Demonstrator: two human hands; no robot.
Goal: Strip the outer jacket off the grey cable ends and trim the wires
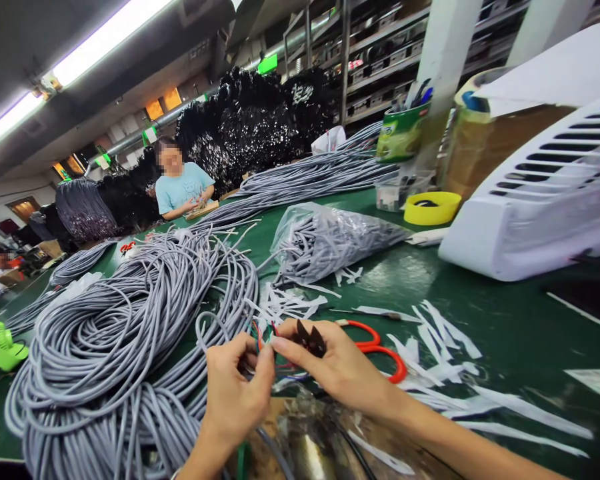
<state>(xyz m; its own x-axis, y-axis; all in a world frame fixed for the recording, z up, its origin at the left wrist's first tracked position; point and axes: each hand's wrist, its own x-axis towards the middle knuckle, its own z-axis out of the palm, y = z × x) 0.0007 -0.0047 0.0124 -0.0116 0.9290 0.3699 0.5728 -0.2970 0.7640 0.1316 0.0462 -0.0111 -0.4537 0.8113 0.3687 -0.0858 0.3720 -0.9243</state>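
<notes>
My left hand (241, 383) pinches thin coloured wires (258, 333), green, red and blue, near the middle of the view. My right hand (337, 363) meets it fingertip to fingertip at the same wires. Tucked in the right hand is a pair of scissors (397, 365); its orange-red handles stick out to the right and short dark blades point up above the fingers. Beside my left hand lies a large coil of grey cable (125, 333). Below the hands are a brown board and a shiny, blurred object (313, 437) I cannot make out.
White strips (440, 360) lie scattered on the green table (520, 333) at right. Behind are a clear bag of grey cables (330, 243), a yellow tape roll (433, 208), a green can of pens (403, 133) and a white slatted appliance (540, 193). A co-worker (185, 187) sits across the table.
</notes>
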